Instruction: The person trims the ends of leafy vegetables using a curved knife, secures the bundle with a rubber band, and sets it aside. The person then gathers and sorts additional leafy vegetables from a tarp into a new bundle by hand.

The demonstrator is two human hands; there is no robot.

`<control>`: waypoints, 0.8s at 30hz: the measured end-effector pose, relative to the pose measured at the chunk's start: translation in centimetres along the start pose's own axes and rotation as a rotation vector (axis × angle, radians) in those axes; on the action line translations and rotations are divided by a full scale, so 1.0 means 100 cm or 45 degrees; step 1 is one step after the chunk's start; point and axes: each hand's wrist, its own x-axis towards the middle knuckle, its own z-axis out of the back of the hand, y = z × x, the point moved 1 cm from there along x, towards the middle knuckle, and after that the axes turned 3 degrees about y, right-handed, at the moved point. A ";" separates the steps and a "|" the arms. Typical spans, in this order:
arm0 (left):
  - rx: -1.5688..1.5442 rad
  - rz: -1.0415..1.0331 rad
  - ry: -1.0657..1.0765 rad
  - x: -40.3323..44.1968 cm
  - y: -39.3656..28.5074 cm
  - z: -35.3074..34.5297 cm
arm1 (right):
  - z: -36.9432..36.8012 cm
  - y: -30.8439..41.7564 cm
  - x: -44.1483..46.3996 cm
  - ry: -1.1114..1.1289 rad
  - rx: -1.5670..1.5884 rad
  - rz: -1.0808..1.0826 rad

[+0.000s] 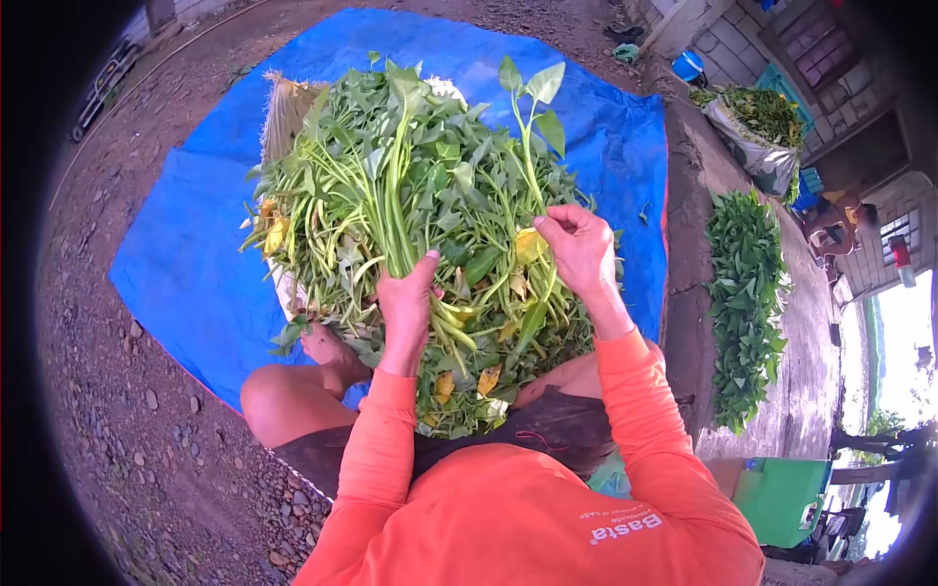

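Observation:
My left hand (405, 301) is closed around a bunch of long green leafy stems (396, 210), which look like water spinach. To its right, my right hand (576, 246) pinches a single leafy stem (529, 161) that stands upright with a few leaves at its top. A yellow leaf (531, 246) hangs beside the right fingers. Under both hands lies a large heap of the same greens (469, 166), partly on a pale woven sack (285, 115). Loose stems and yellowed leaves (489, 379) lie in front of my lap.
A blue tarp (195, 234) spreads under the heap over gravel ground (156, 420). On the right, a row of green bundles (745, 303) lies on concrete. Beyond are a filled sack (757, 127), a green box (780, 500) and another person (838, 225).

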 end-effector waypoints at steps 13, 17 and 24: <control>-0.024 0.388 0.407 -0.007 0.064 0.013 | -0.124 -0.046 -0.014 0.798 0.475 -0.554; -0.243 0.518 0.356 0.003 0.082 0.026 | -0.098 -0.048 -0.015 0.437 0.175 -0.269; -0.331 0.560 0.375 0.011 0.092 0.028 | -0.097 -0.058 -0.105 0.585 -0.001 -0.197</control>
